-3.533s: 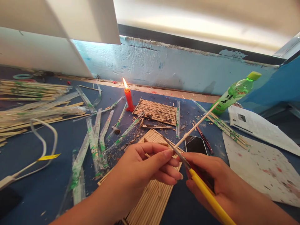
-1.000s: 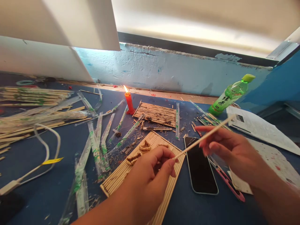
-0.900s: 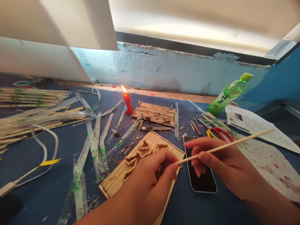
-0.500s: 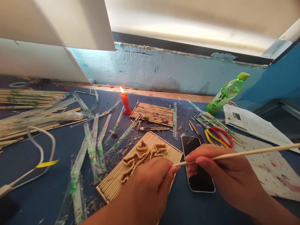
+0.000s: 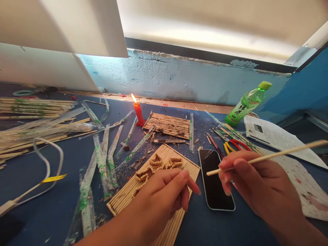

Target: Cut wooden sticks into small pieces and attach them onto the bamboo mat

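Note:
In my right hand [image 5: 258, 181] is a thin wooden chopstick [image 5: 287, 151], pinched between thumb and fingers, its blunt tip pointing left above a black-screened phone [image 5: 215, 194]. My left hand [image 5: 166, 191] hovers over a panel of wooden sticks laid side by side [image 5: 174, 222]. Its index finger stretches to the right, the other fingers are loosely curled, and I see nothing in it. Small beaded wooden pieces form curved shapes [image 5: 156, 160] on the panel, partly hidden by that hand.
A red candle [image 5: 137, 114] burns behind, beside a scorched stick panel [image 5: 166, 124]. A utility knife [image 5: 170, 141], chopstick wrappers [image 5: 102, 167] and shavings lie about. Red-and-yellow-handled pliers [image 5: 237, 144], a green bottle [image 5: 246, 106] and papers [image 5: 276, 136] are right; a white cable [image 5: 61, 157] left.
My left hand has let go of the chopstick's tip and its fingers have opened out. My right hand has drawn the chopstick to the right, away from the left hand.

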Demonstrator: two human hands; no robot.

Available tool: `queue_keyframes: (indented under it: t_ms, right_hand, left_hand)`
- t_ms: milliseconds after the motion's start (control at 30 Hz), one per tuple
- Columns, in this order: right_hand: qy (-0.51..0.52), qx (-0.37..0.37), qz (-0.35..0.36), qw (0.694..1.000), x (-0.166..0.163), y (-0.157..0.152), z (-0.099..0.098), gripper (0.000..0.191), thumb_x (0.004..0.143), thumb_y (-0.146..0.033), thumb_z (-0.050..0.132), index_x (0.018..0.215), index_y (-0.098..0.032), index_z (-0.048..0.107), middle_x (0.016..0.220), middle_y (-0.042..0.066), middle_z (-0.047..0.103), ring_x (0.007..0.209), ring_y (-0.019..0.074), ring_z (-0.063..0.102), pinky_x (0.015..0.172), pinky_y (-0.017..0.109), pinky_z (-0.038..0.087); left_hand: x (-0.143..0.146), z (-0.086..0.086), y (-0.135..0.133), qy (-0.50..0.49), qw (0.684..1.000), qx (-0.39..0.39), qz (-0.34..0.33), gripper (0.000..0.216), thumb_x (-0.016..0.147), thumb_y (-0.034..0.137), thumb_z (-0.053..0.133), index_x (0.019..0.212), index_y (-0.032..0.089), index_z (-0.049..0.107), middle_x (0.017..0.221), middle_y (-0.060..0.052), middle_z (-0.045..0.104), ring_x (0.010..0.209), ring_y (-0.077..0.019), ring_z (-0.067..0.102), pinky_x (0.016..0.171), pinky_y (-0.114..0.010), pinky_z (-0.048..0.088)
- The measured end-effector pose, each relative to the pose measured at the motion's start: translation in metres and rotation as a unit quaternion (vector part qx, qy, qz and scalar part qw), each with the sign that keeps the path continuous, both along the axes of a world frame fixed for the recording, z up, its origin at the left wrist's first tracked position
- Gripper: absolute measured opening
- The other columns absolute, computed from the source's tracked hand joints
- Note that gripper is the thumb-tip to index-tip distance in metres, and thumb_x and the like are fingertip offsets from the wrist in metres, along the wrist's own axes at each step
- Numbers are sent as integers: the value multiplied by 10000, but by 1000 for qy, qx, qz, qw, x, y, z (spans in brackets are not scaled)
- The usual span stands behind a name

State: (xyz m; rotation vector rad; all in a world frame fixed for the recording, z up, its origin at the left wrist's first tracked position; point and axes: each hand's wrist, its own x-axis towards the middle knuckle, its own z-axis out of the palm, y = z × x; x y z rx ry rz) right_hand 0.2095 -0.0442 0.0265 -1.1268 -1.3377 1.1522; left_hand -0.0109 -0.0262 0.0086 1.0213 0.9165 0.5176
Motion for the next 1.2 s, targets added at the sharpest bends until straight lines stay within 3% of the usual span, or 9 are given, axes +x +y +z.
queue_keyframes:
  t_ms: [100,233,367,533,767,967,1100,1167,1200]
  right_hand:
    - [54,-110,78,989,-3,4,-3,207,994,-416,704,909,-229,728,681,-1,708,545,107,651,523,191,515]
    - [69,-171,124,975,-8,8,-7,233,988,-409,721,915,-195,665,704,-2,719,559,88,642,543,175,502]
    - [84,-199,135,967,-10,10,-11,252,979,-415,730,931,-180,653,711,4,721,558,93,638,549,190,513]
    - [105,-213,152,959,-9,10,-17,238,991,-403,719,965,-178,644,731,6,737,575,93,650,564,191,516]
    - [108,-215,143,960,-8,12,-21,244,984,-405,727,957,-179,639,718,9,741,559,99,646,560,202,519]
    - [94,-206,158,961,-11,9,-14,250,983,-418,726,950,-187,640,728,-3,724,575,89,640,569,191,509]
    - [-42,-114,153,981,9,18,-3,426,1032,-585,541,1155,-203,684,849,56,748,693,172,685,656,294,558]
    - [-227,-28,43,973,35,32,-3,464,1055,-594,443,1184,-230,699,894,76,757,795,229,707,734,354,562]
    - [-354,6,-40,934,51,41,-5,403,1037,-563,496,1175,-248,706,901,76,761,835,258,716,746,369,551]
  left_hand:
    - [-1,0,7,-128,983,-123,-43,428,994,432,470,879,140,762,581,30,484,442,-84,185,419,-238,137]
    - [-3,0,8,-161,968,-169,-91,430,964,438,520,852,116,783,557,11,515,393,-69,198,392,-239,123]
    - [-1,-2,5,-171,962,-176,-118,488,982,489,514,865,110,797,544,10,521,373,-65,206,390,-246,127]
    - [0,-5,4,-178,959,-166,-145,542,1044,427,413,890,98,816,549,14,493,367,-58,212,388,-249,118]
    - [2,-2,4,-155,963,-175,-136,516,971,564,539,830,124,769,529,41,472,363,-61,245,375,-249,136]
    - [1,-2,2,-175,960,-168,-143,499,1030,479,477,857,124,783,546,54,430,396,-67,228,399,-243,139]
    - [0,-2,2,-185,959,-179,-115,448,1011,479,523,839,137,755,551,61,423,407,-69,217,399,-234,139]
    - [0,-2,2,-170,967,-169,-88,415,1010,468,530,835,148,728,555,62,433,416,-72,201,396,-226,143]
    - [0,-2,2,-160,972,-156,-76,405,1018,456,521,836,151,716,556,63,434,422,-73,195,399,-225,149]
